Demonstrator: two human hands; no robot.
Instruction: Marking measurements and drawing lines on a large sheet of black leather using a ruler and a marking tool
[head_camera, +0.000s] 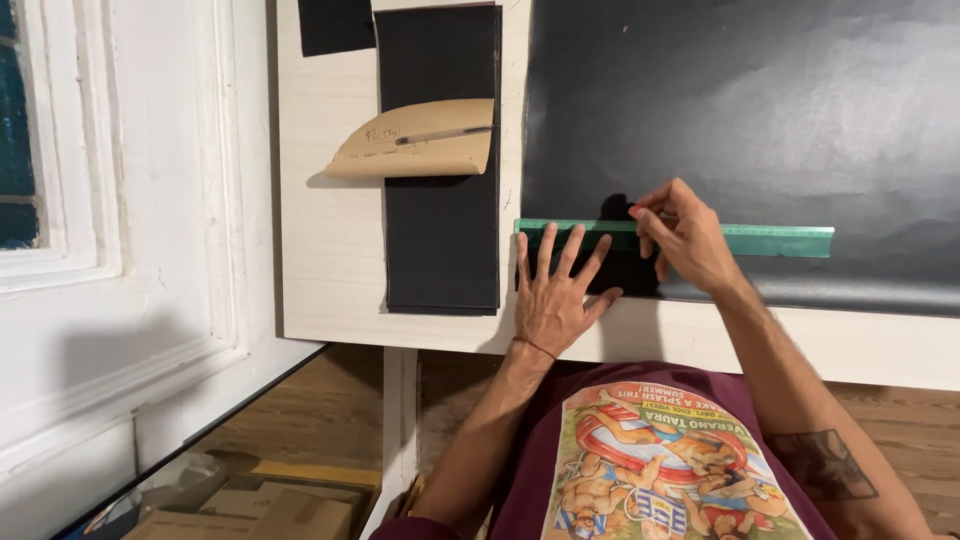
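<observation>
A green ruler (770, 240) lies across the near edge of a large black sheet (740, 120) on a pale wooden table (330, 250). My left hand (556, 285) presses flat with spread fingers on the ruler's left end and the sheet. Fingers of my right hand (685, 235) are bunched together against the ruler's upper edge near its middle; whether they pinch a small tool is hidden.
A narrow black strip (440, 230) lies left of the big sheet, with a curved tan paper piece (420, 140) and a pencil (440, 133) on it. A smaller black piece (335, 25) sits at the far edge. White window frame at left; boxes (250, 505) on the floor below.
</observation>
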